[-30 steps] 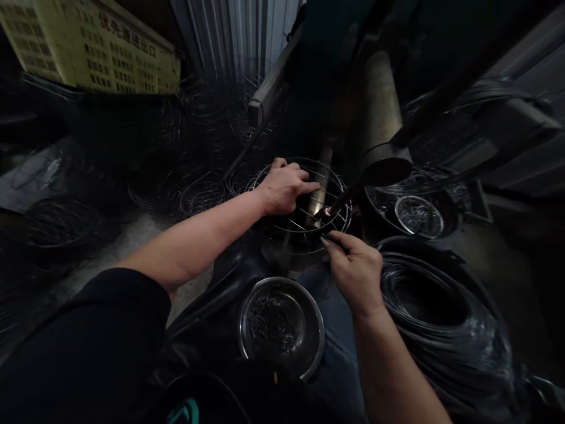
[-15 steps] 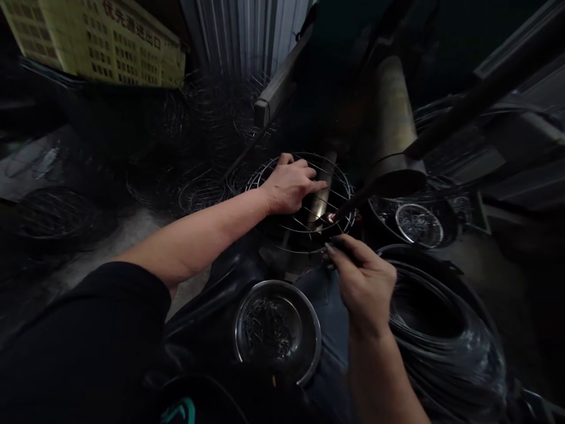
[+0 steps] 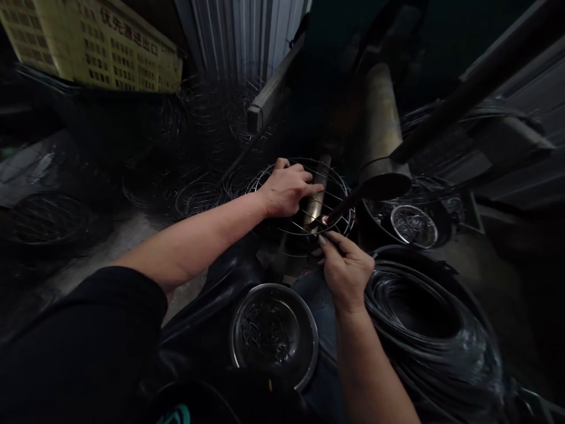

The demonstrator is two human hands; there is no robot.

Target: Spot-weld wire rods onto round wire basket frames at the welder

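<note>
While the left hand, fingers spread, rested on the wire rack on the bowl's far side, the right hand pressed thumb and forefinger together at the rack's near rim, anything held indiscernible, and steady, level support appeared advisable.

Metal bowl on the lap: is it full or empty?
Neither: the metal bowl is partly filled. Small wire-like pieces lie inside, with bare metal showing beside them.

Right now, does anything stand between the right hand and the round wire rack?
Nothing visible does: the right hand has its fingertips at the near rim of the round wire rack; contact is too dark to confirm. A dark slanted rod reaches over the rack beyond them.
</note>
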